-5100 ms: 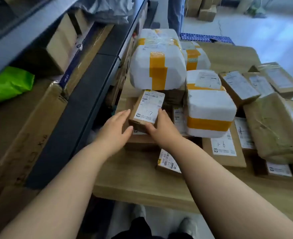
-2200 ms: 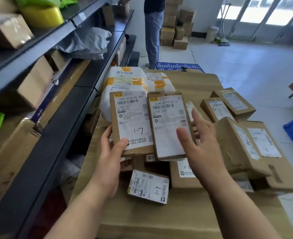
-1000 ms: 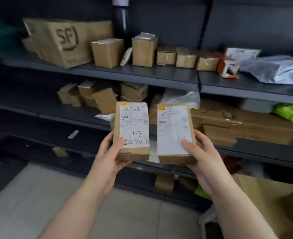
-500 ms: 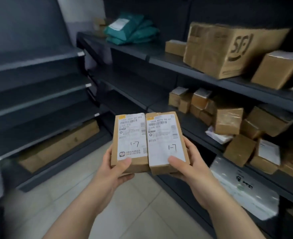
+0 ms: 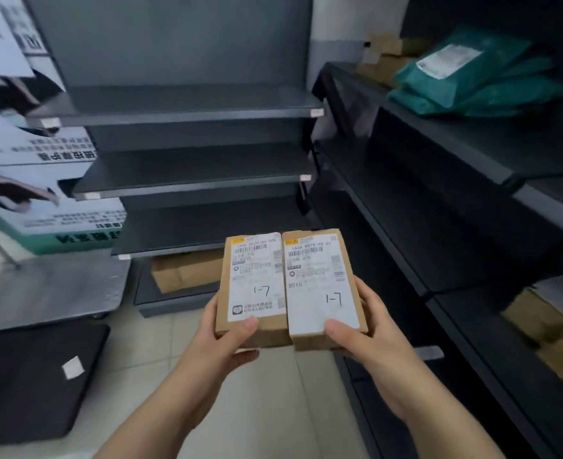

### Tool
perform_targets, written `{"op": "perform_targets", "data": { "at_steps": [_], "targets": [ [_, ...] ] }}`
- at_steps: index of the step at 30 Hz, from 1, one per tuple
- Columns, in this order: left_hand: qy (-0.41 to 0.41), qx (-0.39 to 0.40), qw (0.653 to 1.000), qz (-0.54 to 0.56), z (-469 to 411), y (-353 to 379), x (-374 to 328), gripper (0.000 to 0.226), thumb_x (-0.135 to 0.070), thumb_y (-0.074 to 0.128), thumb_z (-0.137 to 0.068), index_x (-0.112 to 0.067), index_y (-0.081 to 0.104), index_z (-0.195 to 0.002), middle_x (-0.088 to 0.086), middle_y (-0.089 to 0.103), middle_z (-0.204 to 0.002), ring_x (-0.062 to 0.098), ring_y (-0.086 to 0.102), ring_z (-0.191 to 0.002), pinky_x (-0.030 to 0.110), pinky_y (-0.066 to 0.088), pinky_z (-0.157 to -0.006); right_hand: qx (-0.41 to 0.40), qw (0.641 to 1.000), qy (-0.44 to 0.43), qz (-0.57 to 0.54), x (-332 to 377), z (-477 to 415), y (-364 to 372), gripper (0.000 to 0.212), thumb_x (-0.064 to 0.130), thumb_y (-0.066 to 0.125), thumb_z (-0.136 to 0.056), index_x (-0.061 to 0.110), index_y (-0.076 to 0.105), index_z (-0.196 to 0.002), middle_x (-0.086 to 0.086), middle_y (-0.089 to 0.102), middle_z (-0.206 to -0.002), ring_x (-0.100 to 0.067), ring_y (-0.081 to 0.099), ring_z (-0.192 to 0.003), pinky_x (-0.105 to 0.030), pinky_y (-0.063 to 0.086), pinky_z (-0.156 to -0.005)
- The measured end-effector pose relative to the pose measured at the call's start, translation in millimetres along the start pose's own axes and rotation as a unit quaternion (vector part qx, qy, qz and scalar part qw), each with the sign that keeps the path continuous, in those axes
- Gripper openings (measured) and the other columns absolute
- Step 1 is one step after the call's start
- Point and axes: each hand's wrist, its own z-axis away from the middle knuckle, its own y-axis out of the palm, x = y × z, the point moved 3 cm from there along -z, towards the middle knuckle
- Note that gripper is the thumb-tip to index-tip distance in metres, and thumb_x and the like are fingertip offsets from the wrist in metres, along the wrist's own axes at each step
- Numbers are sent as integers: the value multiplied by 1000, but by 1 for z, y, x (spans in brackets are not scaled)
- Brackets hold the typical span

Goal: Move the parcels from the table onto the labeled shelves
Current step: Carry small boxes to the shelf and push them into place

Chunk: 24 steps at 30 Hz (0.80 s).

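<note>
Two flat brown parcels are held side by side in front of me, each with a white label marked "1-7". My left hand (image 5: 222,339) grips the left parcel (image 5: 253,286) from below, thumb on its near edge. My right hand (image 5: 369,336) grips the right parcel (image 5: 320,286) the same way. A dark grey shelf unit (image 5: 187,111) stands straight ahead with bare boards and small white tags on their front edges. A second dark shelf run (image 5: 439,180) stretches along the right.
Teal mailer bags (image 5: 472,77) lie on the right unit's top shelf, with brown boxes (image 5: 551,329) lower down. A cardboard box (image 5: 187,270) sits on the front unit's bottom board. A white-and-green printed sign (image 5: 31,167) leans at left above a metal platform (image 5: 51,286) and a black panel (image 5: 25,379).
The view has swung left from the stocked shelves to the bare shelf unit. Both hands still hold the two parcels, which now sit close together and lower in view.
</note>
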Motion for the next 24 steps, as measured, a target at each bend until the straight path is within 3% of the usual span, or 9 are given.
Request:
{"op": "perform_targets", "data": {
  "at_steps": [3,7,11,14,19,24],
  "targets": [
    [22,-39,999,13,-44,5,-12,84,-41,79,-56,-40,42,-131,-13,70,-110,16,68,-99,34,52,-80,37,999,2,7,12,-64,-6,90,31,83,-68,46,32,-141,21,58,-127,-2,56,-115,-37,51,-97],
    [30,-87,994,59,-91,0,-20,75,-33,75,-61,-38,45,-130,-9,70,-112,16,68,-98,37,51,-82,70,997,6,24,21,-130,3,100,48,83,-56,48,31,-140,19,58,-129,-9,54,-121,-43,48,-101],
    [28,-118,990,70,-130,-28,-30,77,-31,74,-63,-36,43,-133,-10,70,-112,18,67,-99,34,52,-80,89,996,22,16,18,-179,29,97,47,83,-56,50,33,-139,19,60,-125,-10,57,-118,-42,50,-98],
    [17,-130,988,78,-160,-62,-37,80,-28,84,-66,-36,43,-134,-6,69,-115,21,65,-102,35,52,-81,102,994,37,16,16,-213,62,97,45,86,-59,48,33,-140,18,61,-125,-10,59,-116,-41,51,-96],
    [-3,-124,988,87,-208,-138,-60,77,-23,81,-65,-37,44,-132,-5,69,-115,24,65,-105,38,51,-84,82,996,43,4,19,-268,136,86,36,82,-69,49,33,-138,17,62,-122,-12,59,-115,-42,50,-98],
    [1,-124,989,78,-246,-223,-93,79,-25,82,-66,-34,44,-135,-3,69,-116,24,64,-107,42,52,-89,85,995,52,-12,26,-317,221,89,30,84,-69,41,33,-141,12,60,-127,-14,58,-116,-41,53,-94]
  ]
}}
